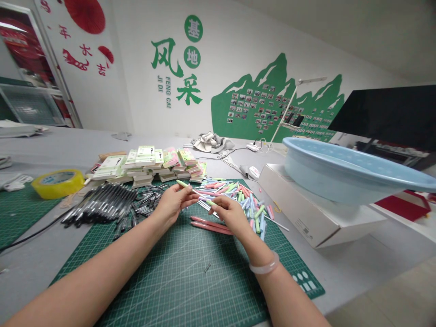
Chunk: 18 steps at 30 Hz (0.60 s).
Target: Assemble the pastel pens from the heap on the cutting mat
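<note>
Left hand (172,203) and right hand (231,214) grip a pastel pen (195,193) over a cutting mat (177,272) (loose pens (231,195) beyond)

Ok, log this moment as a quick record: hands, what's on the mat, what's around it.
left hand: fingers pinch a green-tipped pen
right hand: fingers pinch a green piece
under hands: cutting mat
on mat: pastel pens, pink pens, black pens
right wrist: bangle
behind mat: packaged pens
left of mat: tape roll
right of mat: blue basin on white box
</note>
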Each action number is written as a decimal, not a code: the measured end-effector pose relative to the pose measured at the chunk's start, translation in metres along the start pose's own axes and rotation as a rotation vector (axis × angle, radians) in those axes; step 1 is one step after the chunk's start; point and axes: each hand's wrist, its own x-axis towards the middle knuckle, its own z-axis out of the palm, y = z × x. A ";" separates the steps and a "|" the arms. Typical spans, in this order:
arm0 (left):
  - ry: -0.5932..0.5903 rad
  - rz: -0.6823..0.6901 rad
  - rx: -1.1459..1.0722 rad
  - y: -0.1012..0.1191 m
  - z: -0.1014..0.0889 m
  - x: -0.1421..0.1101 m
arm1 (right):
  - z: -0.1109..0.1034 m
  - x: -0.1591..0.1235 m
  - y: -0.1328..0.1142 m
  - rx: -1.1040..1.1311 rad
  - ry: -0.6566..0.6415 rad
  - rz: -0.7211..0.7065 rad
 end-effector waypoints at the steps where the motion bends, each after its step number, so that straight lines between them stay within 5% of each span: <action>1: -0.002 0.003 -0.002 -0.002 0.000 -0.001 | 0.000 0.000 0.000 0.004 -0.003 0.002; 18: -0.002 -0.005 0.015 -0.005 0.000 -0.003 | 0.000 0.000 0.001 -0.008 -0.003 0.011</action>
